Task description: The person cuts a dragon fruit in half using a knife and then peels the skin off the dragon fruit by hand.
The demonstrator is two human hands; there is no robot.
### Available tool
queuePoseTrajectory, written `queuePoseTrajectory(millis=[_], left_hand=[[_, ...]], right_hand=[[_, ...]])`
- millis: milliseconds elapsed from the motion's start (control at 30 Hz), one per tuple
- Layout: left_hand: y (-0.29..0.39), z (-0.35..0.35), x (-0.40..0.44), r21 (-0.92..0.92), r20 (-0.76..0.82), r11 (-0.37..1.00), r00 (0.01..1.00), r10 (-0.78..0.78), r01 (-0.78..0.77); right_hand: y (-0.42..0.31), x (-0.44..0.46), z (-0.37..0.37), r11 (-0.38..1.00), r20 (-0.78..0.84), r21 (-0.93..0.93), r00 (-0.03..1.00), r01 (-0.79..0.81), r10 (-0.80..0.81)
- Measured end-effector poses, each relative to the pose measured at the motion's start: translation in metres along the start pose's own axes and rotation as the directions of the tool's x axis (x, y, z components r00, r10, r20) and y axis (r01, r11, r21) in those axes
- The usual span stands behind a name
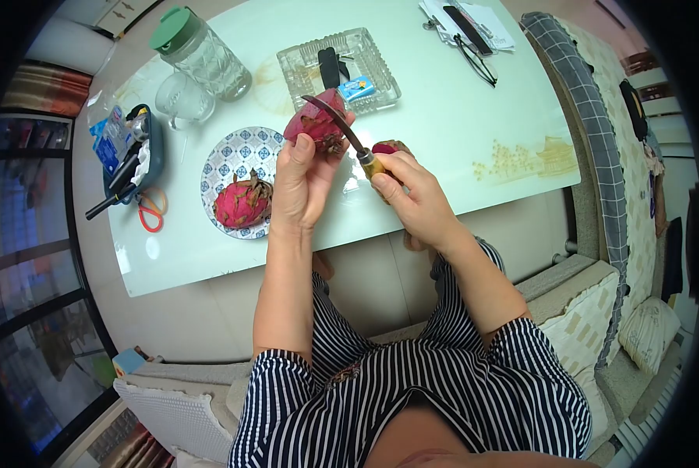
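My left hand (306, 181) is closed around a piece of dragon fruit (316, 123) and holds it up above the table. Gripped by its wooden handle in my right hand (418, 199) is a knife (352, 136), its dark curved blade lying against the fruit. Partly hidden behind my right hand, another piece of dragon fruit (391, 147) rests on the table. A whole pink dragon fruit (242, 204) with dry brownish scales sits on a blue-patterned plate (215, 165), to the left of my left forearm.
Beyond my hands, a glass tray (301, 56) holds dark keys and a small blue packet. At the left stand a green-lidded pitcher (209, 66), a glass mug (184, 100), a filled basket (156, 148) and red-handled scissors (151, 214). Eyeglasses (476, 61) and papers (499, 30) lie far right.
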State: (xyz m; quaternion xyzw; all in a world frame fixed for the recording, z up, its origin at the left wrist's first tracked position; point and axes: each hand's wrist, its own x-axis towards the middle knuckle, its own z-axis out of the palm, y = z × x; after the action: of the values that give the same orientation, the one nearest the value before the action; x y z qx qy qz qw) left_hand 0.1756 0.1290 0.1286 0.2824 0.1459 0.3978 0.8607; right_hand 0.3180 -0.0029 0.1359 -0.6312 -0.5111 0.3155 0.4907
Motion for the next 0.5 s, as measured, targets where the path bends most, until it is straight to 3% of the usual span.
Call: queuePoseTrajectory(millis=[67, 133, 167, 233, 333, 367, 433, 500], left_hand=[[-0.001, 0.003, 0.0, -0.033, -0.004, 0.999, 1.0, -0.006, 0.006], [0.001, 0.004, 0.0, -0.067, -0.01, 0.998, 1.0, -0.014, 0.013], [0.004, 0.003, 0.0, -0.065, -0.001, 0.998, 1.0, 0.009, -0.009], [0.014, -0.008, -0.002, -0.062, 0.029, 0.996, 0.998, 0.063, -0.061], [0.04, -0.018, -0.008, -0.024, 0.03, 0.976, 0.976, 0.215, -0.214], [0.052, -0.019, -0.012, 0.001, -0.01, 0.96, 0.96, 0.28, -0.281], [0.074, -0.029, -0.019, 0.036, -0.025, 0.916, 0.916, 0.4, -0.4], [0.095, -0.044, -0.028, 0.036, -0.015, 0.868, 0.868, 0.496, -0.495]], right_hand=[[0.002, 0.001, 0.0, 1.0, -0.002, 0.023, 1.0, -0.001, 0.001], [0.004, -0.001, -0.003, 0.975, 0.018, 0.218, 0.999, -0.04, 0.036], [0.005, -0.001, -0.008, 0.975, 0.019, 0.217, 0.999, -0.039, 0.036], [0.007, 0.0, -0.021, 0.939, -0.121, 0.342, 0.988, -0.05, 0.097], [0.041, 0.008, -0.05, 0.981, -0.398, -0.122, 0.913, -0.154, 0.093], [0.044, 0.008, -0.059, 0.921, -0.459, -0.243, 0.872, -0.305, 0.168], [0.063, 0.002, -0.079, 0.762, -0.462, -0.497, 0.87, -0.415, 0.172], [0.072, -0.003, -0.085, 0.622, -0.476, -0.587, 0.843, -0.517, 0.251]])
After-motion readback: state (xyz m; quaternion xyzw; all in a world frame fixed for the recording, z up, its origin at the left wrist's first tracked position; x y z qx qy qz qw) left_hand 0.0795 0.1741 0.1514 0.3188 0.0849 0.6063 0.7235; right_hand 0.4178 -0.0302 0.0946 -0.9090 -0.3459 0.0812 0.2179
